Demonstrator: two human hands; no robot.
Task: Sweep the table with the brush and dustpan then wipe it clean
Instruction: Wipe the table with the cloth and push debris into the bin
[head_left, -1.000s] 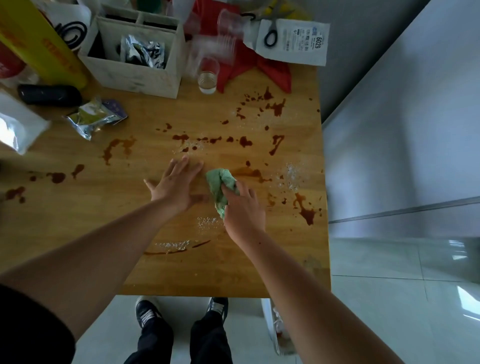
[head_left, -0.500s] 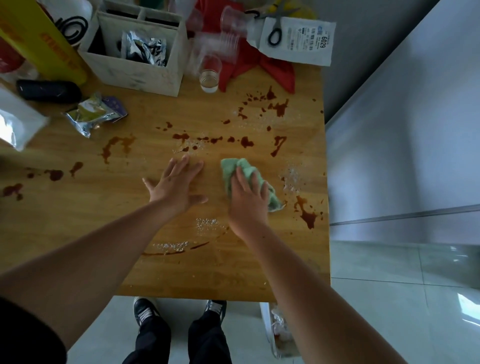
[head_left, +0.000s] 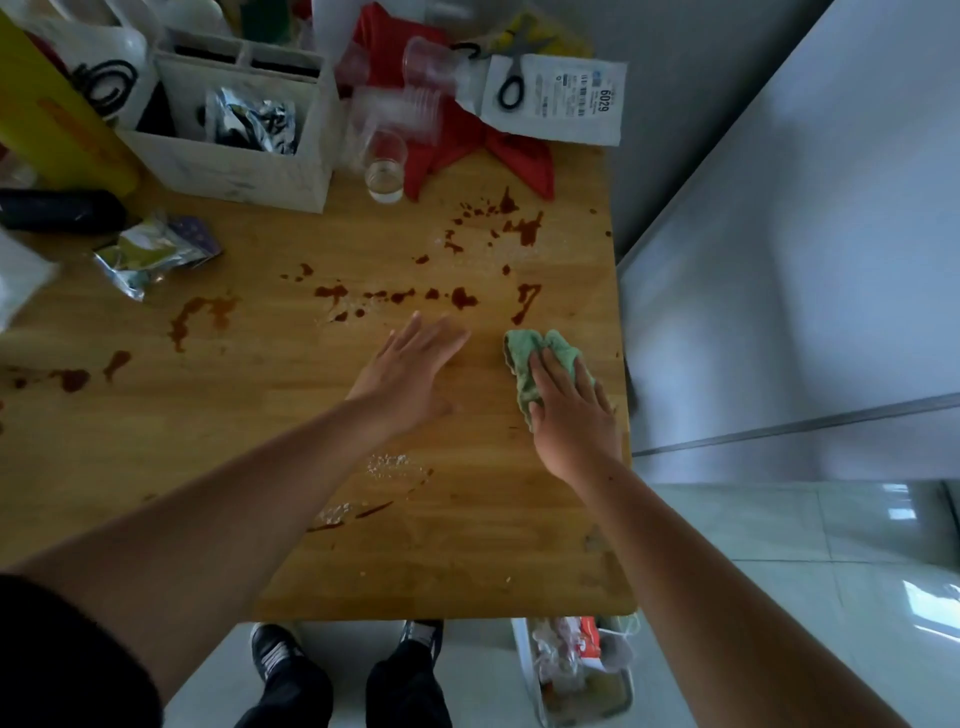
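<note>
right hand (head_left: 569, 415) lies palm down on the green cloth (head_left: 530, 364), fingers (head_left: 553, 371) flat and slightly spread, pressing it onto the wooden tabletop (head_left: 260, 441) close to the right edge; the cloth bunches out ahead of and to the left of the fingertips. left hand (head_left: 410, 371) lies flat on bare wood just left of the cloth, not touching it, fingers straight and close together, holding nothing. dark red stains (head_left: 462, 297) run in a broken line just beyond both sets of fingertips, with a larger splatter further out and more blotches well to the left. white crumbs (head_left: 387, 464) and a thin red streak lie behind the left wrist. far beyond the fingers: a clear glass (head_left: 385, 166), a white box (head_left: 234, 119), a red cloth (head_left: 467, 140), scissors (head_left: 511, 78) on a white packet. brush and dustpan: cannot find them in view.
</note>
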